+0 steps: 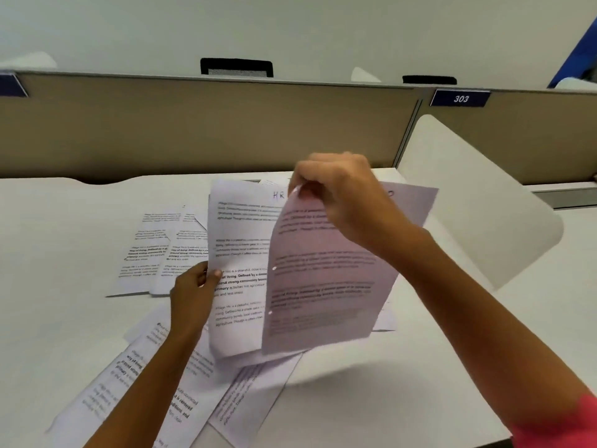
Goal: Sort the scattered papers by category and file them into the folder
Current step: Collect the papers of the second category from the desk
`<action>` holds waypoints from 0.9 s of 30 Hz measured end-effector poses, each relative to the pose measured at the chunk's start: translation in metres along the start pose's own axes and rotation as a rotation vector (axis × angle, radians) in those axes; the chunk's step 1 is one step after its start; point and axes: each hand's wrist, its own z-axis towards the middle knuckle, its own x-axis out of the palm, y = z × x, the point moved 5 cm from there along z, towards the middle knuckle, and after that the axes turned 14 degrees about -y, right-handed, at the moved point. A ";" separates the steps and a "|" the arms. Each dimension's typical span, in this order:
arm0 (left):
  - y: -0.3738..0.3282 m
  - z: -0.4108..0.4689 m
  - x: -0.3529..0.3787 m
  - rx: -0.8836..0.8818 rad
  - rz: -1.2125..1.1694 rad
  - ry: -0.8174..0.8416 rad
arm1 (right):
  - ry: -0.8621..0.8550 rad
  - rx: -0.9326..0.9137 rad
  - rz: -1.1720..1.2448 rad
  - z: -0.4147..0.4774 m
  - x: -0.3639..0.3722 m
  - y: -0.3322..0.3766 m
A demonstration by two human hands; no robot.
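Observation:
My left hand [193, 292] grips the left edge of a printed white sheet [240, 253] with "HR" handwritten at its top, held up above the desk. My right hand [339, 189] pinches the top corner of a second printed sheet [323, 286], which hangs in front and looks pinkish with two punched holes on its left side. More printed papers lie scattered on the white desk: two at the back left [155, 250] and several at the front left [145, 383] under my left forearm. No folder can be made out for certain.
A beige partition [193, 124] runs along the back of the desk, with a blue "303" label [460, 98]. A white rounded divider panel [478, 202] stands at the right. Black chair tops [236, 66] show behind the partition.

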 end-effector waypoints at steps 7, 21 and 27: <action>-0.022 -0.023 0.008 0.138 0.068 0.059 | 0.064 0.159 0.079 0.000 0.083 -0.034; -0.036 -0.025 0.001 -0.033 -0.203 0.121 | -0.012 0.333 0.276 0.023 0.100 -0.046; -0.044 -0.026 -0.005 0.072 -0.211 0.014 | -0.140 0.391 0.308 0.020 0.094 -0.054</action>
